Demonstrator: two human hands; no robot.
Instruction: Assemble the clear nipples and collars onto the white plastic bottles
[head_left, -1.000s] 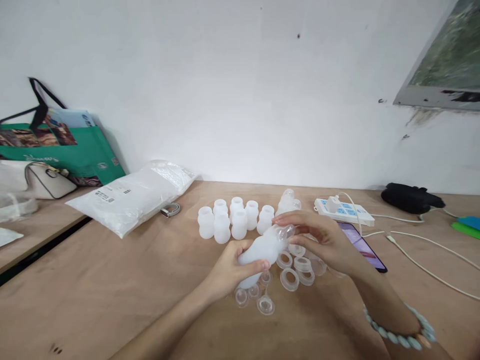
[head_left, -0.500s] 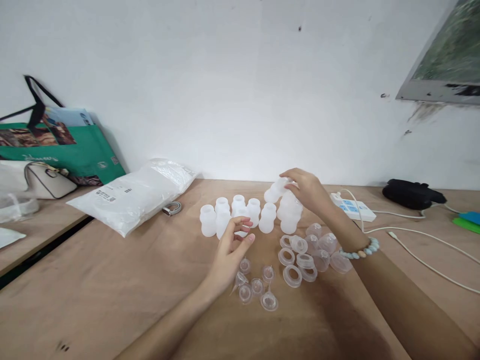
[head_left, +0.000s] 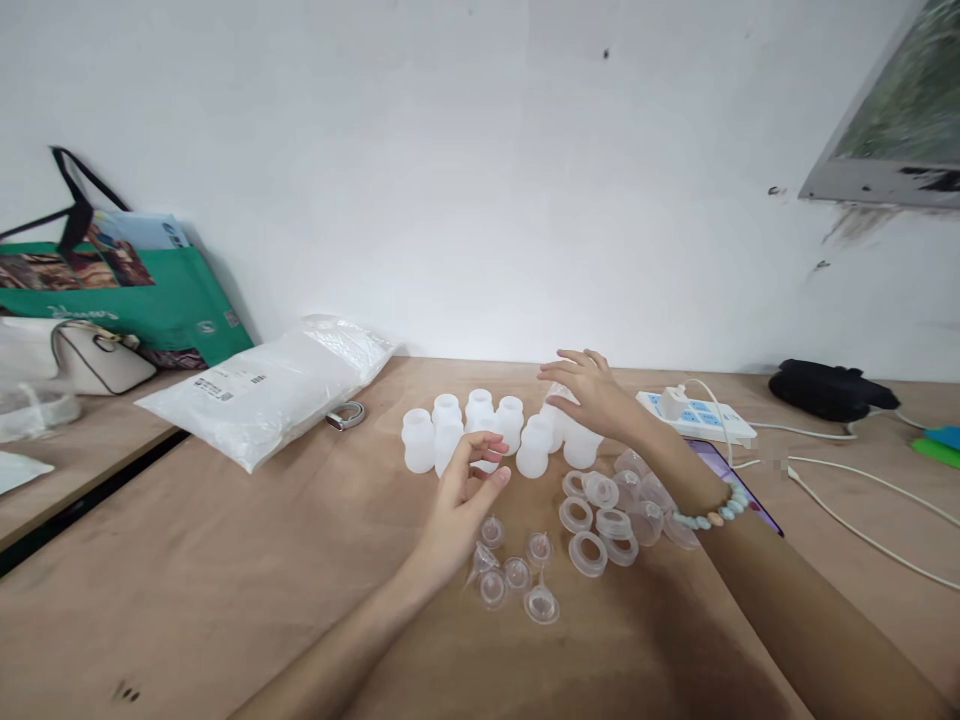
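Note:
Several small white translucent bottles [head_left: 465, 430] stand in a group at the middle of the wooden table [head_left: 225, 560]. My right hand [head_left: 592, 395] reaches over the group's right end, fingers spread, resting on or just above a capped bottle [head_left: 579, 445] standing there. My left hand [head_left: 465, 500] hovers in front of the bottles, fingers loosely curved and apart, nothing in it. Just beyond it lie several small clear nipple pieces [head_left: 517, 580]. Clear rings [head_left: 592, 535] and domed caps [head_left: 645, 490] lie under my right forearm, which wears a bead bracelet [head_left: 709, 510].
A white power strip [head_left: 697, 415] with cables, a phone [head_left: 739, 490] and a black pouch [head_left: 825, 390] lie to the right. At left are a filled plastic bag [head_left: 270, 390], a metal ring [head_left: 345, 415], a green tote [head_left: 127, 290] and a beige purse [head_left: 97, 360].
A second ago both hands held one bottle near me. My right hand carried it back to the group's right end and opened over it; my left hand let go and stayed low.

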